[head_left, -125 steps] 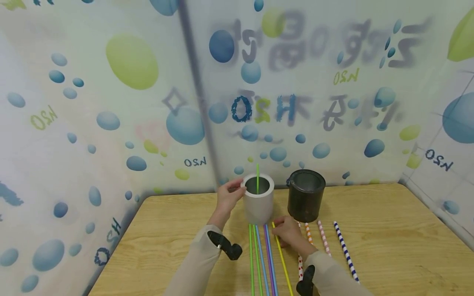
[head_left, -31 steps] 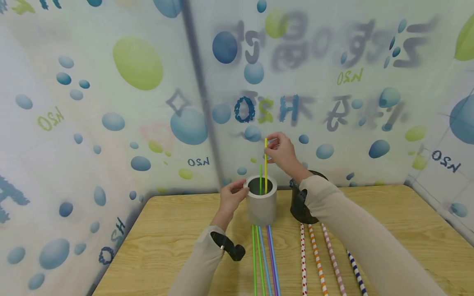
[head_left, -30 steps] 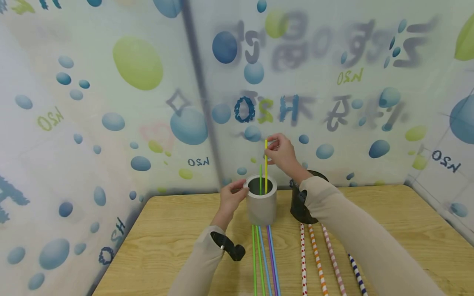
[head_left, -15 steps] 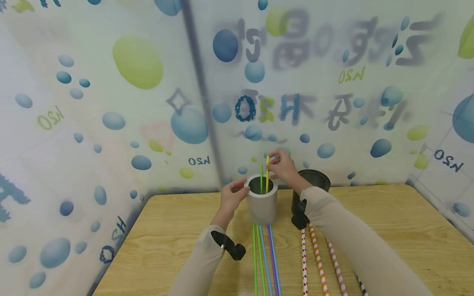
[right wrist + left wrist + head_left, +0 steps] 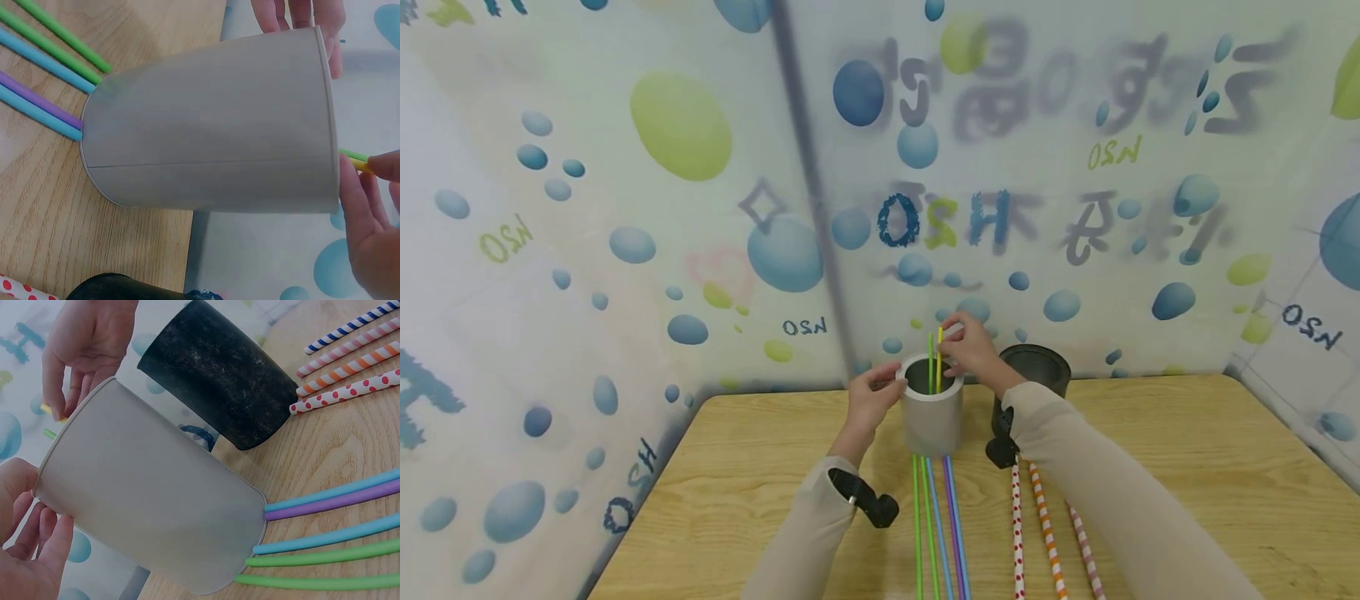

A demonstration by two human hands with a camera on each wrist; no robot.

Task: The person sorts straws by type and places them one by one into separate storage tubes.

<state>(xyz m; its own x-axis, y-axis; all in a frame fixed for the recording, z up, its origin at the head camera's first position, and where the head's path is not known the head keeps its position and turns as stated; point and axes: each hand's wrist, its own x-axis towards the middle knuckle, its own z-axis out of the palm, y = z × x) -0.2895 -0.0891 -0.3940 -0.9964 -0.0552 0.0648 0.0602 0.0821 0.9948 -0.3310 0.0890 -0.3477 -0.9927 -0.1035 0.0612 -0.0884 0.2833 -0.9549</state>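
Note:
A light grey round bucket [image 5: 931,425] stands upright on the wooden table. My left hand [image 5: 867,404] holds it at the left of its rim, thumb and fingers against the edge. A yellow straw [image 5: 939,371] is pinched near its top by my right hand [image 5: 974,348]; its lower part is down inside the bucket, hidden by the wall. Beside it a green straw [image 5: 930,354] stands in the same bucket, its top sticking out above the rim. In the right wrist view, the thumb and fingers close on the yellow straw [image 5: 360,165] right at the rim.
In front of the grey bucket lie several plain straws [image 5: 934,525] in green, blue and purple. A black bucket [image 5: 1036,363] stands to its right, partly behind my right forearm. Dotted and striped paper straws [image 5: 350,365] lie before it. A patterned curtain [image 5: 700,217] hangs behind the table [image 5: 760,433].
My right hand picked the yellow straw up from the table, brought it over the grey bucket and has lowered it inside. The left hand has stayed at the rim.

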